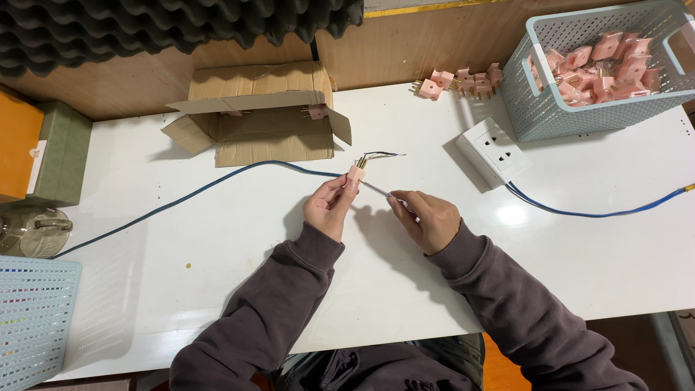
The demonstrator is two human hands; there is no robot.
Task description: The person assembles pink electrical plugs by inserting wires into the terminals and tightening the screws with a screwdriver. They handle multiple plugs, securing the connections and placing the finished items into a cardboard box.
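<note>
Pinching the small pink plug (355, 174) in my left hand (329, 208) at frame centre above the bench (217, 239); my right hand (428, 219) grips a thin screwdriver (378, 190). Light, rigid, probably slippery; body sides hold best.

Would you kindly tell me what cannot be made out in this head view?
- Screwdriver handle: hidden inside the right hand.
- Plug screw: too small to see.
- Box interior: shaded by its flaps.
- Blue cable: cut off by the right edge.
- Left basket: cut off by the frame edges.
</note>
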